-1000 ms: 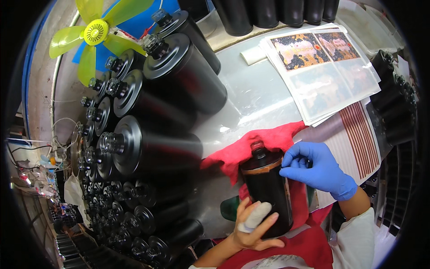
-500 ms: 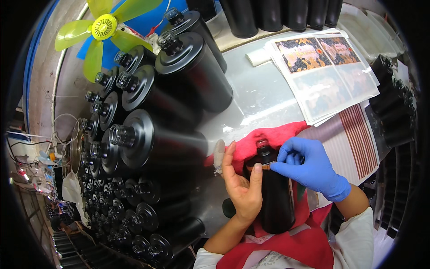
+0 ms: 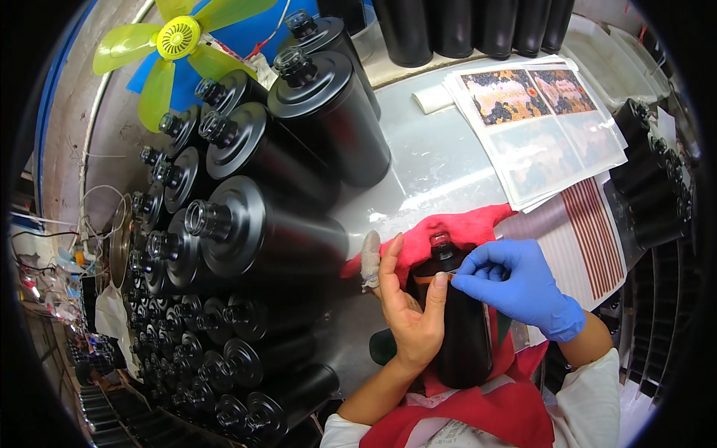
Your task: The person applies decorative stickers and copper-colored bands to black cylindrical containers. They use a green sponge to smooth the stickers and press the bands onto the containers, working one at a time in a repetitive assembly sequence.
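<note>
The bare left hand (image 3: pixel 407 310) lies open along the left side of a dark brown glossy bottle (image 3: pixel 463 328), palm against its wall, thumb pressed across the shoulder, the forefinger wrapped in a grey bandage and pointing up; the fingers are spread rather than closed round it. That bottle stands tilted over the person's lap, neck away from them, resting on a crumpled red cloth (image 3: pixel 455 228) at the near edge of the pale grey tabletop (image 3: pixel 433 164). Far to the left, a stack of large matte black plastic bottles (image 3: pixel 254 224) lies on its side, necks toward the camera, with a yellow-green plastic fan (image 3: pixel 175 37) above it. To the right of the held bottle, the right hand in a blue rubber glove (image 3: pixel 515 287) has its fingertips pinched together at the bottle's shoulder, perhaps on a thin label edge, though the view is too small to be sure. Beyond it lie glossy printed label sheets (image 3: pixel 538 127) and a red-striped sheet (image 3: pixel 590 239).
</note>
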A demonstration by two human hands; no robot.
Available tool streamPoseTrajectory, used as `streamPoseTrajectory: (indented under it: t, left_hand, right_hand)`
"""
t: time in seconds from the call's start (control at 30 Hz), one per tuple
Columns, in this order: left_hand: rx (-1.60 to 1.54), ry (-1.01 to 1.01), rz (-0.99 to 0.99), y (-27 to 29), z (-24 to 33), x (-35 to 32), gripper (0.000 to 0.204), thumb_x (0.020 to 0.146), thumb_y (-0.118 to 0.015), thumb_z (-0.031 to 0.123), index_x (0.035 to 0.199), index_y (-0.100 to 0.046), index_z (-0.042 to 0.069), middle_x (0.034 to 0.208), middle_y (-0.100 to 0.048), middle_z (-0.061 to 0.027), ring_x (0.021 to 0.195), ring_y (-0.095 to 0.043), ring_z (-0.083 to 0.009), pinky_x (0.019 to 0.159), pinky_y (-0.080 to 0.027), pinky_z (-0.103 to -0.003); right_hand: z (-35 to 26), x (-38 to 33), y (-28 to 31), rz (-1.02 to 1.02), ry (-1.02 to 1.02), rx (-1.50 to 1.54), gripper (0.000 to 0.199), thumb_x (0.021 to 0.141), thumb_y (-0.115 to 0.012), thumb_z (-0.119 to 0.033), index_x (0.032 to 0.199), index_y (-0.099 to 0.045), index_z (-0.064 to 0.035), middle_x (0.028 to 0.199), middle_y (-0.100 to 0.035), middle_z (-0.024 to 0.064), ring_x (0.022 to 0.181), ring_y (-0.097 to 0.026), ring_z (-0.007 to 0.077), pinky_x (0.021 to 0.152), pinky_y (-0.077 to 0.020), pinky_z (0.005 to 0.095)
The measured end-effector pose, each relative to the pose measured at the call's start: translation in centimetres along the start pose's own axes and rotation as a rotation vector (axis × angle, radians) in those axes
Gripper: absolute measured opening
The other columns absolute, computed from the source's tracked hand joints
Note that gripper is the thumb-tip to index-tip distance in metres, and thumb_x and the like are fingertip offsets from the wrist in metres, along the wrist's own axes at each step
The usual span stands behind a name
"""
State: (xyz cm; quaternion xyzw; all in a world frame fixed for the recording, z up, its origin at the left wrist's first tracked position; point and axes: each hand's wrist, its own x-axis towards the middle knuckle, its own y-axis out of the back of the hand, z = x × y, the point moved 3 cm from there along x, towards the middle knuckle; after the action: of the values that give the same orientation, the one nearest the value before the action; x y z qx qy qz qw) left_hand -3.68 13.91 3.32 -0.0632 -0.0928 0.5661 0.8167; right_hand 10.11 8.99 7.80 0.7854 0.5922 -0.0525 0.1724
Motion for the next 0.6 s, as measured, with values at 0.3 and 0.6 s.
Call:
streamPoseTrajectory:
  t: [0.3, 0.6]
  left_hand:
    - [-0.068, -0.018, 0.009, 0.23, -0.76, 0.11, 0.062, 0.082, -0.062, 0.0, 0.136, -0.031, -0.005, 0.144, -0.019, -0.017, 0.132, -0.022, -0.0212, 0.109, -0.019, -0.033]
    - [-0.019, -0.017, 0.009, 0.11, -0.63, 0.15, 0.062, 0.082, -0.062, 0.001, 0.136, -0.031, -0.005, 0.142, -0.021, -0.0171, 0.13, -0.025, -0.0213, 0.108, -0.022, -0.033]
  right_hand:
    - [0.02, 0.1, 0.27, 0.005, 0.006, -0.056, 0.014, 0.078, -0.068, -0.013, 0.078, -0.065, 0.0011, 0.059, -0.059, -0.0002, 0.048, -0.05, 0.0014, 0.045, -0.0403, 0.019]
    - [0.08, 0.43, 0.42, 0.021, 0.021, -0.058, 0.012, 0.076, -0.068, -0.011, 0.076, -0.063, 0.0, 0.056, -0.055, -0.0014, 0.048, -0.048, 0.0006, 0.045, -0.0384, 0.0186]
